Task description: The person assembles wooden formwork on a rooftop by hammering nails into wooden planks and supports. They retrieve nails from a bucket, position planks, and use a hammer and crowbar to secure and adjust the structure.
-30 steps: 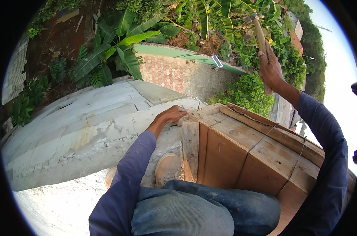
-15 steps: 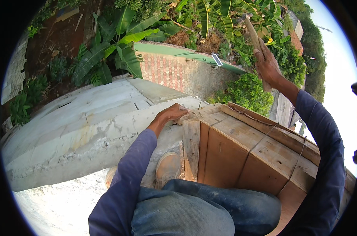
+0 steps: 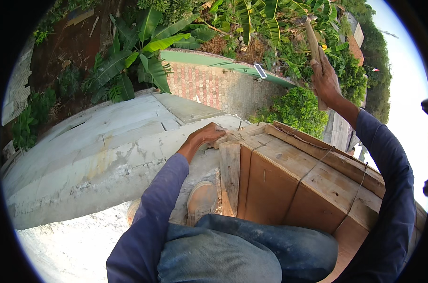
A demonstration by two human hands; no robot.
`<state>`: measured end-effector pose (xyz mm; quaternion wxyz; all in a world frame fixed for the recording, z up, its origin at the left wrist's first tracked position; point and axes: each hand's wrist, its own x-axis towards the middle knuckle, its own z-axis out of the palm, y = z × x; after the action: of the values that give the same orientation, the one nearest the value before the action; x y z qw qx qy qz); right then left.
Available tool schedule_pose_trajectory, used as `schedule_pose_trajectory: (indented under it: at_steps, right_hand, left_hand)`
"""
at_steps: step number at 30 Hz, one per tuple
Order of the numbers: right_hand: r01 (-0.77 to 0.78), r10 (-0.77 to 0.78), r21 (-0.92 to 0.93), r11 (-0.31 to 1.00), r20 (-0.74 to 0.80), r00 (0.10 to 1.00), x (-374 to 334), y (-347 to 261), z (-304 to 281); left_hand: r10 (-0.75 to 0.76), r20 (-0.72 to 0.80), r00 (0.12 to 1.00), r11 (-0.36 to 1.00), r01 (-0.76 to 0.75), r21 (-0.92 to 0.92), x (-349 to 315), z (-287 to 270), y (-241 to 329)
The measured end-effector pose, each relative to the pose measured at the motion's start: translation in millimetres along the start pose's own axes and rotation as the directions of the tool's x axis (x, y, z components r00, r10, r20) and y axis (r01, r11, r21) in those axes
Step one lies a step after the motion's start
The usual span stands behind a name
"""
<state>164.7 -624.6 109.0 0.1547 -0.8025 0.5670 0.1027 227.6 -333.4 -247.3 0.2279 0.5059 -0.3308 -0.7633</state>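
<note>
Raised at the upper right, my right hand [image 3: 326, 85] is closed round the wooden handle of a hammer [image 3: 312, 41]. The hammer's metal head points up and away, well apart from the woodwork. My left hand [image 3: 208, 134] is closed on the end of a wooden batten [image 3: 233, 137] at the near-left corner of a timber formwork box [image 3: 339, 181]. Its fingertips are partly hidden against the wood. Just beyond that hand, a nail [image 3: 240, 125] sticks up. A short upright board [image 3: 230, 177] stands below the batten.
A grey concrete slab [image 3: 105, 155] stretches left of the box, with thin metal pins sticking up. Binding wires [image 3: 313, 169] cross the box top. My shoe [image 3: 202, 202] rests beside the upright board. Far below lie a paved yard [image 3: 200, 85], a green-edged wall and banana plants [image 3: 152, 70].
My right hand and the hammer have shifted slightly to the right. The left hand keeps its place on the batten.
</note>
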Motion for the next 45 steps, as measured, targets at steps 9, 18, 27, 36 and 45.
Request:
schedule_pose_trajectory:
  at_steps: [9, 18, 27, 36, 45]
  right_hand:
    - [-0.264, 0.301, -0.155, 0.952, 0.639, 0.708, -39, 9, 9]
    - [-0.049, 0.291, -0.325, 0.945, 0.760, 0.581, -70, 13, 40]
    - [-0.109, 0.113, -0.034, 0.993, 0.140, 0.984, 11, 3, 3]
    - [-0.221, 0.308, -0.218, 0.951, 0.746, 0.590, -38, 4, 13]
    - [-0.062, 0.330, -0.360, 0.931, 0.755, 0.568, -65, 0, 29]
  left_hand:
    - [0.083, 0.048, 0.995, 0.990, -0.077, -0.115, -10, -6, 7]
    - [0.150, 0.017, 0.989, 0.986, -0.148, -0.081, -14, -4, 9]
    - [0.084, 0.013, 0.996, 0.994, -0.083, -0.071, 2, 1, -4]
    - [0.114, 0.026, 0.993, 0.992, -0.112, -0.065, 1, -1, -2]
    - [0.164, -0.092, 0.982, 0.986, -0.160, 0.050, -2, 4, 0]
